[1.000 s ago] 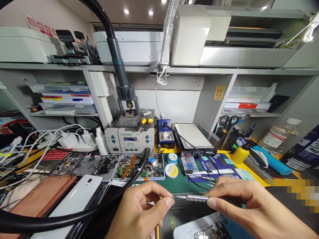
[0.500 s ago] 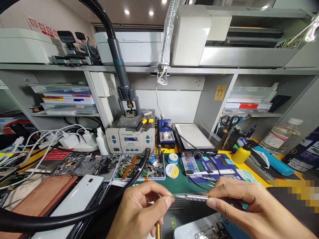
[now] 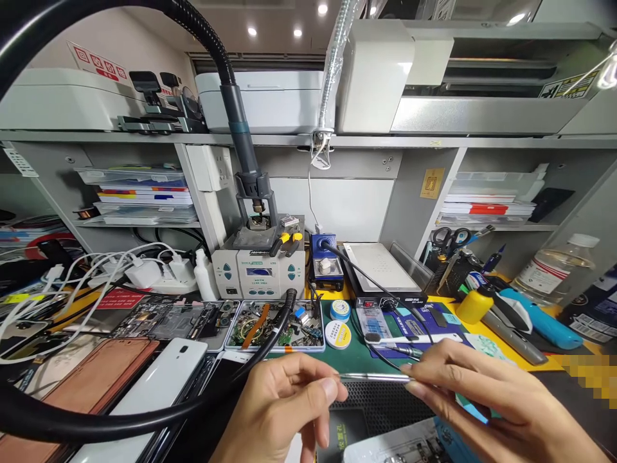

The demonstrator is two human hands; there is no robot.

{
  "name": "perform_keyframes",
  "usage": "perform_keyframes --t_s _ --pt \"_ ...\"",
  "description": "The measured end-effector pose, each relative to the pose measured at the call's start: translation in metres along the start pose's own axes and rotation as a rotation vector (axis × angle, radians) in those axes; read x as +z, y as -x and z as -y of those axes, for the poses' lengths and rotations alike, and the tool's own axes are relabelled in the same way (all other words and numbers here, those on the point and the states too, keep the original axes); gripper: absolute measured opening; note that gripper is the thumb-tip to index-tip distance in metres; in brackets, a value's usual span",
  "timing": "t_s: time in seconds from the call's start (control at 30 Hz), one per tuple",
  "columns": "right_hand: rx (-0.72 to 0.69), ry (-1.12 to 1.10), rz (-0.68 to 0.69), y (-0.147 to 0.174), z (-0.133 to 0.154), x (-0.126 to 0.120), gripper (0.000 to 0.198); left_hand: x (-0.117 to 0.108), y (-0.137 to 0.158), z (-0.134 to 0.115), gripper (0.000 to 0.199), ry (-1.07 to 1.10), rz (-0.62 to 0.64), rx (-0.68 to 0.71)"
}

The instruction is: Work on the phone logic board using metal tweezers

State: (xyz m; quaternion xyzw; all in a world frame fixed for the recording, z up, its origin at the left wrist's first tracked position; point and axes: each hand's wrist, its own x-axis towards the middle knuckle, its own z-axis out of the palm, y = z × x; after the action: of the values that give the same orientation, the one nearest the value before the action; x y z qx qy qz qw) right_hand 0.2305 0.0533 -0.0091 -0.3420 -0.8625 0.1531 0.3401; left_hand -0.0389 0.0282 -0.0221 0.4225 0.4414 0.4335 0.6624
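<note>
My right hand (image 3: 486, 402) grips a pair of slim metal tweezers (image 3: 373, 377), held level with the tips pointing left. My left hand (image 3: 284, 408) has thumb and forefinger pinched together right at the tweezer tips; whatever is between them is too small to see. Both hands hover over a black perforated mat (image 3: 373, 405) near the bench's front edge. Below them lies an opened phone (image 3: 400, 447) with its insides showing, partly cut off by the frame.
A thick black hose (image 3: 144, 411) sweeps across the lower left. Phone backs (image 3: 159, 379) and parts trays (image 3: 274, 325) lie left. A hot-air station (image 3: 260, 270), solder tins (image 3: 337, 334), a yellow bottle (image 3: 470, 305) and a tool holder (image 3: 450, 263) stand behind.
The view has shifted slightly, so everything sits a little right and lower. The tweezers now show more bare metal between my two hands; the hands stay pinched together at the tips.
</note>
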Motion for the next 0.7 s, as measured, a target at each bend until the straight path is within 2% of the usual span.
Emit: perform_keyframes --t_s 0.13,0.3,0.43,0.7 --pt "-0.147 0.177 -0.040 -0.0023 0.0005 0.0004 0.029 0.0016 0.0008 0.0002 0.033 0.115 0.012 0.019" --pt "-0.263 0.387 -0.086 0.0020 -0.0061 0.0009 0.027 0.0030 0.0001 0.0001 0.030 0.169 0.011 0.015" --pt "-0.363 0.491 -0.122 0.0069 -0.0079 0.0000 0.034 0.0022 -0.0011 -0.0001 0.030 0.160 0.003 -0.021" --pt "-0.408 0.625 -0.079 0.0050 0.0003 -0.0023 0.037 0.0024 -0.0004 0.0029 0.024 0.168 -0.028 -0.039"
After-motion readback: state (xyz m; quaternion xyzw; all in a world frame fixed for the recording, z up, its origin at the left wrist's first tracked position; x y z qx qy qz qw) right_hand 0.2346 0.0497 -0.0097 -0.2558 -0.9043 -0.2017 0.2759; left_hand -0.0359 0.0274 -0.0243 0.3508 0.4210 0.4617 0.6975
